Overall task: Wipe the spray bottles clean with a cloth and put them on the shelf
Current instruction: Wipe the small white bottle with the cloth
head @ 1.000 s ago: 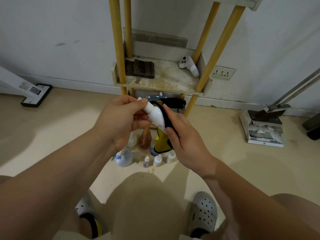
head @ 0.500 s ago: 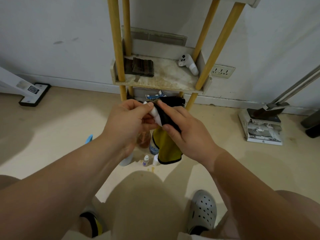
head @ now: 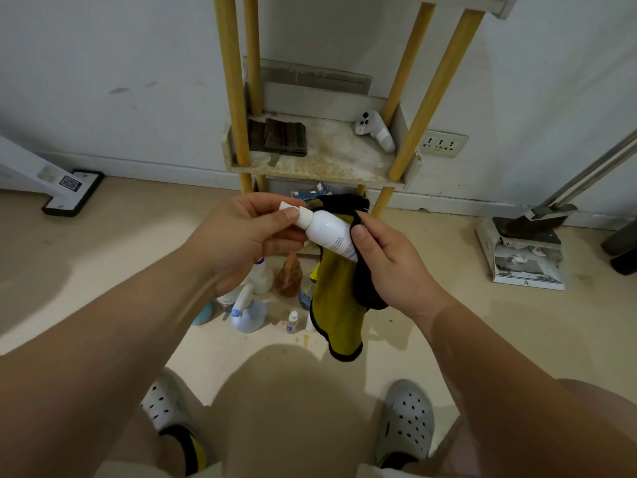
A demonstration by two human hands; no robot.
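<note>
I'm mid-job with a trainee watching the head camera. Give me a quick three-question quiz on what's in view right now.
1. True or false: the white bottle already stands on the shelf.
2. Fill in: the left hand holds the bottle by its ____ end.
3. The right hand grips: A) a sponge, B) the yellow cloth, C) nothing.
Key: 1 false; 2 cap; 3 B.

I see the bottle (head: 329, 232) between left hand (head: 248, 232) and right hand (head: 389, 260), cloth (head: 339, 305) hanging beneath; other bottles (head: 249, 313) on the floor (head: 138, 253), shelf (head: 327, 163) behind.
</note>
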